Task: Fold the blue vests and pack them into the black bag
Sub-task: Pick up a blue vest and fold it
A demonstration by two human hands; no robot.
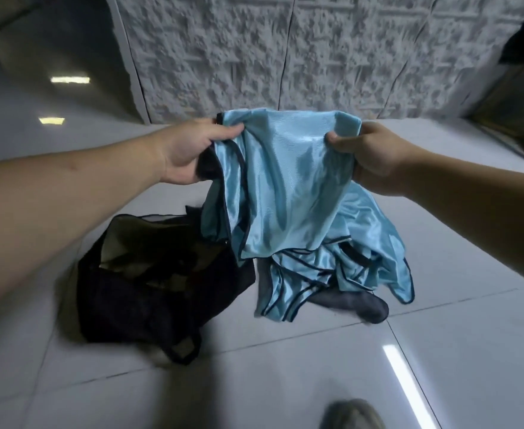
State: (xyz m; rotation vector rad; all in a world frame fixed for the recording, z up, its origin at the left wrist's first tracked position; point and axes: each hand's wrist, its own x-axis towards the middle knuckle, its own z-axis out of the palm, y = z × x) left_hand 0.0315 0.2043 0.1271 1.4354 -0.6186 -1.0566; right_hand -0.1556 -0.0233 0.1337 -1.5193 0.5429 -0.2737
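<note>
You stand on a glossy white tiled floor (440,351). A black mesh bag (149,289) lies open beside a heap of shiny blue vests (332,274). Your left hand (189,150) and right hand (369,153) each clamp a top corner of one dark-trimmed blue vest (288,181), hanging above the heap. No writing is legible.

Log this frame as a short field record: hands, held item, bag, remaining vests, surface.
left hand: gripping the held vest's top left edge
right hand: gripping its top right edge
held vest: blue, dark trim, hanging in the air, not yet folded
black bag: on the floor, left of the pile, mouth open
vest pile: crumpled blue vests on the floor under the held one
floor: glossy pale tiles
</note>
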